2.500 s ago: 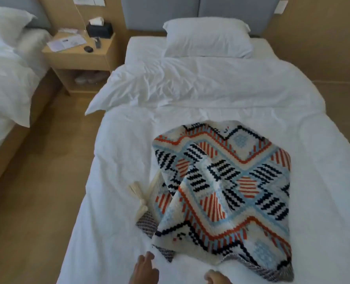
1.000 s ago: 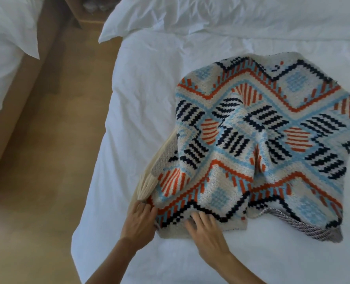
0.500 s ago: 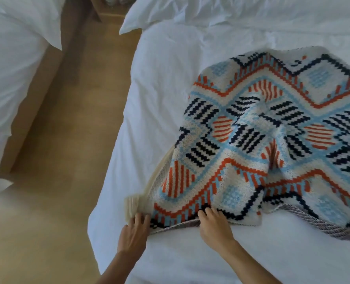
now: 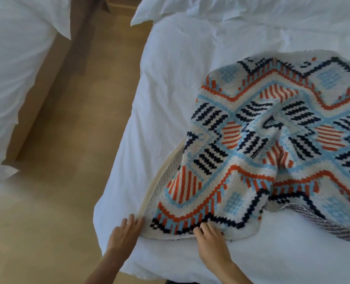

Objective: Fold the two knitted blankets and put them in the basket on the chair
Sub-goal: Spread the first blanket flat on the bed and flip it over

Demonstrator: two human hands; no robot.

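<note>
A knitted blanket (image 4: 251,152) with orange, navy and light-blue zigzags lies rumpled on the white bed (image 4: 170,99). A cream knitted layer (image 4: 159,181) shows under its left edge; I cannot tell whether it is a second blanket. My left hand (image 4: 125,232) rests on the near left corner, fingers over the cream edge, thumb hidden. My right hand (image 4: 209,235) has its fingers curled on the patterned hem just to the right. The basket and the chair are out of view.
A strip of wooden floor (image 4: 63,160) runs left of the bed. Beyond it a second bed with white bedding (image 4: 12,78) stands at the far left. A turned-back duvet (image 4: 231,11) lies across the top of the bed.
The view has swung down and to the left. Both hands have reached the blanket's near edge and drawn its left corner toward the bed's corner. The cream tassel is now covered.
</note>
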